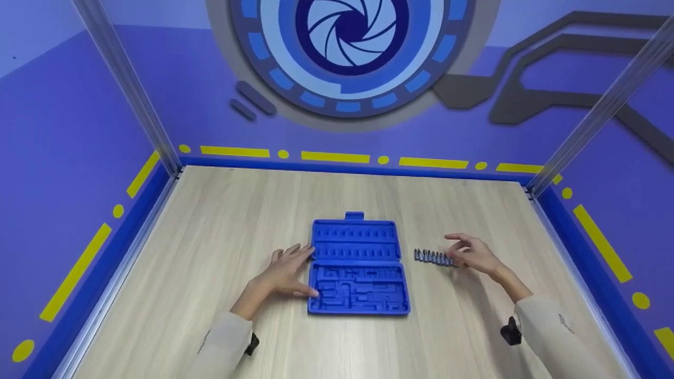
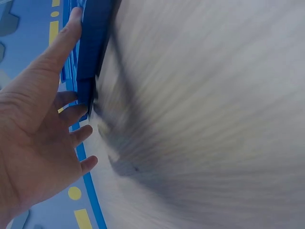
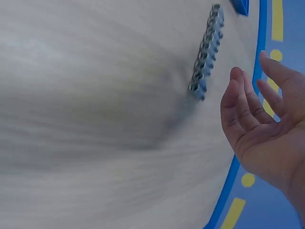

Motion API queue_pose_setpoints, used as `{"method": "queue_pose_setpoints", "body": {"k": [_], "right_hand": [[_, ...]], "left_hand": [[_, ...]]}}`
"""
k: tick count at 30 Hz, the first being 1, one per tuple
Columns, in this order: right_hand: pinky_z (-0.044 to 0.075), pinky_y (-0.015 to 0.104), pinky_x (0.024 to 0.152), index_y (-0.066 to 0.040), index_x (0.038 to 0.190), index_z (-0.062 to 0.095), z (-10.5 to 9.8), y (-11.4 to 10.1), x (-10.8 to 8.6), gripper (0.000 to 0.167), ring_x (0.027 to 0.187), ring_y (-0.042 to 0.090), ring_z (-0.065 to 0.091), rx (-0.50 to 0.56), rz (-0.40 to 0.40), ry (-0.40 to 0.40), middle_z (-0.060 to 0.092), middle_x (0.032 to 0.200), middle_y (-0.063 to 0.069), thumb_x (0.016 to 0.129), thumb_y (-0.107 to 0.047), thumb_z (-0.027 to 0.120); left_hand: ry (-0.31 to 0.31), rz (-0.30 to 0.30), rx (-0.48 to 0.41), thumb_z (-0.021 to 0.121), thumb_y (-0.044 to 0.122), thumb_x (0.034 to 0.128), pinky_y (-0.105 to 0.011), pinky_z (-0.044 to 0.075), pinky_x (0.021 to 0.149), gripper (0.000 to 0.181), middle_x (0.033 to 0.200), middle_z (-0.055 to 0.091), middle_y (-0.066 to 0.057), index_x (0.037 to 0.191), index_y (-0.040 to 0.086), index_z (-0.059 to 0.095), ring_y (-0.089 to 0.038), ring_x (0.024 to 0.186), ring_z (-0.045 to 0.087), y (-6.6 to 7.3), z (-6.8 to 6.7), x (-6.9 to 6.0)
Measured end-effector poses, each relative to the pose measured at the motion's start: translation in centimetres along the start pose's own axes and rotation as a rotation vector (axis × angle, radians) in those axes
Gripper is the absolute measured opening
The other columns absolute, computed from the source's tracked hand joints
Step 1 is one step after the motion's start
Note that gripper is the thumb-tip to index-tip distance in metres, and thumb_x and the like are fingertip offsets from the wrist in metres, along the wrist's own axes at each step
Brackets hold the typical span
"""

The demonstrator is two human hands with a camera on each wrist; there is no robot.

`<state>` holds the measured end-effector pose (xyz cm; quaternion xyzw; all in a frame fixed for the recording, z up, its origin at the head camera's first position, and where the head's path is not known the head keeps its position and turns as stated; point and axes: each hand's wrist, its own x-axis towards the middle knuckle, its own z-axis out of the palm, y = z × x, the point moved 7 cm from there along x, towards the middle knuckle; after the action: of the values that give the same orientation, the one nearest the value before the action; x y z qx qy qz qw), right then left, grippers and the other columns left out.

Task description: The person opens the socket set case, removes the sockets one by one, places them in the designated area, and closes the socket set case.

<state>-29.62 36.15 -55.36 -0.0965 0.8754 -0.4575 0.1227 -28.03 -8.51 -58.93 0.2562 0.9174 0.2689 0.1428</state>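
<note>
An opened blue plastic case (image 1: 358,261) lies on the table with molded slots in both halves. At its left side is my left hand (image 1: 284,271), fingers spread and fairly straight. Its thumb touches the lower half's rim, while the fingertips reach the edge near the hinge. Right of the case lies a straight row of small metal bits (image 1: 434,257); their ring-like ends show in the right wrist view. My right hand (image 1: 474,255) hovers beside the right end of that row, fingers loosely bent. The right wrist view shows a gap between this hand and the bits.
The light wood table (image 1: 237,221) has blue walls at the back and both sides. Metal corner posts (image 1: 131,89) stand at the back left and back right. A latch tab (image 1: 354,215) sticks out from the case's far edge.
</note>
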Motion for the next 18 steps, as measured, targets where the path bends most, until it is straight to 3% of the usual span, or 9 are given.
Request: {"method": "queue_pose_setpoints", "body": {"k": [7, 10, 12, 16, 18], "right_hand": [[0.062, 0.032, 0.073, 0.012, 0.146, 0.043, 3.1, -1.7, 1.0, 0.055, 0.088, 0.019, 0.074, 0.066, -0.038, -0.085, 0.066, 0.117, 0.033, 0.101, -0.012, 0.064], [0.063, 0.035, 0.078, 0.012, 0.147, 0.042, 4.0, -2.2, 1.1, 0.056, 0.095, 0.025, 0.074, 0.077, -0.049, -0.114, 0.065, 0.119, 0.034, 0.102, -0.012, 0.063], [0.063, 0.039, 0.081, 0.012, 0.148, 0.041, 4.6, -2.4, 1.2, 0.055, 0.099, 0.031, 0.073, 0.084, -0.056, -0.124, 0.064, 0.121, 0.035, 0.103, -0.012, 0.061], [0.061, 0.049, 0.088, 0.014, 0.149, 0.039, 5.5, -2.6, 2.1, 0.054, 0.108, 0.044, 0.070, 0.136, -0.060, -0.110, 0.060, 0.126, 0.038, 0.103, -0.009, 0.058], [0.060, 0.052, 0.091, 0.015, 0.148, 0.038, 6.2, -2.6, 2.7, 0.054, 0.111, 0.049, 0.067, 0.168, -0.050, -0.090, 0.059, 0.128, 0.039, 0.103, -0.008, 0.058]], "left_hand": [[-0.011, 0.015, 0.042, 0.090, 0.053, 0.0702, -0.071, 0.019, 0.118, 0.116, 0.166, 0.030, -0.023, 0.157, 0.001, 0.034, -0.045, 0.155, 0.023, 0.4, -0.4, 0.2], [-0.001, 0.006, 0.016, 0.086, 0.055, 0.0743, -0.070, 0.023, 0.117, 0.109, 0.165, 0.032, -0.021, 0.157, 0.003, 0.038, -0.044, 0.154, 0.026, 0.1, -0.5, 0.4], [0.036, -0.013, -0.063, 0.082, 0.055, 0.0797, -0.068, 0.025, 0.118, 0.099, 0.164, 0.036, -0.020, 0.155, 0.004, 0.041, -0.043, 0.152, 0.031, -0.3, -0.9, 0.5], [0.153, -0.027, -0.333, 0.074, 0.042, 0.0925, -0.061, 0.036, 0.117, 0.077, 0.154, 0.049, -0.024, 0.151, 0.001, 0.046, -0.044, 0.142, 0.047, -1.2, -1.8, 1.0], [0.180, -0.034, -0.443, 0.071, 0.035, 0.0961, -0.057, 0.044, 0.113, 0.071, 0.147, 0.055, -0.026, 0.151, -0.001, 0.046, -0.044, 0.134, 0.055, -1.6, -2.0, 1.4]]}}
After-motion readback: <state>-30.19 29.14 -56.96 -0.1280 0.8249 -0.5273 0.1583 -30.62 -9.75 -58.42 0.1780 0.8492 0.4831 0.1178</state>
